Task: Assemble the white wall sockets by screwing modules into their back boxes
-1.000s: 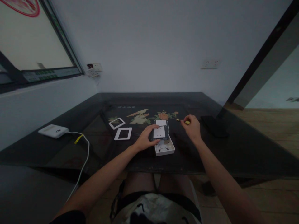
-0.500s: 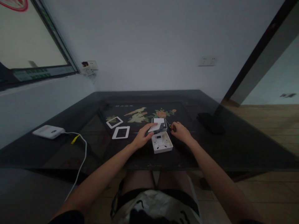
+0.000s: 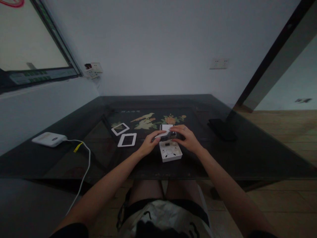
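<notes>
Nearest the person, a square white plastic box (image 3: 172,158) sits open on the glossy black table (image 3: 198,167), nothing fitted over it yet. Just beyond, the left hand (image 3: 147,143) grips a tilted white-and-dark socket panel (image 3: 161,135); the right hand (image 3: 186,137) curls beside it, its hold unclear to me. Leftward, two hollow white frames (image 3: 135,139) lie detached.

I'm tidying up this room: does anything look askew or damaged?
Yes: in the corner by the window, one socket plate sits tilted below a straighter plate, with a dark patch above it, too small to identify.
</notes>
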{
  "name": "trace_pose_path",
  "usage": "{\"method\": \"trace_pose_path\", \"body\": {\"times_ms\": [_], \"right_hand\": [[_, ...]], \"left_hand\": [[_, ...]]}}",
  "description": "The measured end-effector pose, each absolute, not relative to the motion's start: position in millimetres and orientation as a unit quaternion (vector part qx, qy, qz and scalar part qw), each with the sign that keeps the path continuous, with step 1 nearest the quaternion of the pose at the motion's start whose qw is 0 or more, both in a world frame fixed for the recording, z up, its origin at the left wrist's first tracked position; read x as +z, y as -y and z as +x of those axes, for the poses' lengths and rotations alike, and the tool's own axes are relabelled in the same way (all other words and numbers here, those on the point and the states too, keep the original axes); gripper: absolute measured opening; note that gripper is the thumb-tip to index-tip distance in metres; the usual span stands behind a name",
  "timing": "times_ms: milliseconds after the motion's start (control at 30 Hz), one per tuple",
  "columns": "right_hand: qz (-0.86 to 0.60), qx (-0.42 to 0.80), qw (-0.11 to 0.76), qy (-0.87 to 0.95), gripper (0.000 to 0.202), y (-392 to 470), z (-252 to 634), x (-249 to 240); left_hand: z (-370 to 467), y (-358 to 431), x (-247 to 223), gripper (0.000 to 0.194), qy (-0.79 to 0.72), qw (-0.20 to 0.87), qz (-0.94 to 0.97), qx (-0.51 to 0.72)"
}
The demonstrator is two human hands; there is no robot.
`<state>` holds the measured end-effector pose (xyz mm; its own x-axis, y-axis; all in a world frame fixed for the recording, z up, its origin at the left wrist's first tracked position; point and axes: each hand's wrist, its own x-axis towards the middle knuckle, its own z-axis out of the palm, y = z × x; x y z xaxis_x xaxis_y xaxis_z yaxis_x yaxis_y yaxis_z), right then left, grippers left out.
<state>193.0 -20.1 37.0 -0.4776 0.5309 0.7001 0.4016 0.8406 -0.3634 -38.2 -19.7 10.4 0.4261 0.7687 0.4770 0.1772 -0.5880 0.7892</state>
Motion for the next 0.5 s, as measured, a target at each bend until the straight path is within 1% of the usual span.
{"method": "trace_pose_path", "body": {"times_ms": [200,300,500], "right_hand": [[-0.254,0.061,0.433,0.863,0.027,20.8,190.4,33.0],[-0.255,0.060,0.432,0.863,0.026,21.0,190.5,33.0],[-0.260,0.063,0.429,0.863,0.024,23.0,189.5,34.7]], "left_hand": [[-38.2,20.8,10.4,0.061,-0.283,0.346,0.792,0.416],[-38.1,21.5,12.1,0.063,-0.278,0.346,0.795,0.414],[-38.5,22.0,14.0,0.060,-0.270,0.347,0.797,0.415]]}}
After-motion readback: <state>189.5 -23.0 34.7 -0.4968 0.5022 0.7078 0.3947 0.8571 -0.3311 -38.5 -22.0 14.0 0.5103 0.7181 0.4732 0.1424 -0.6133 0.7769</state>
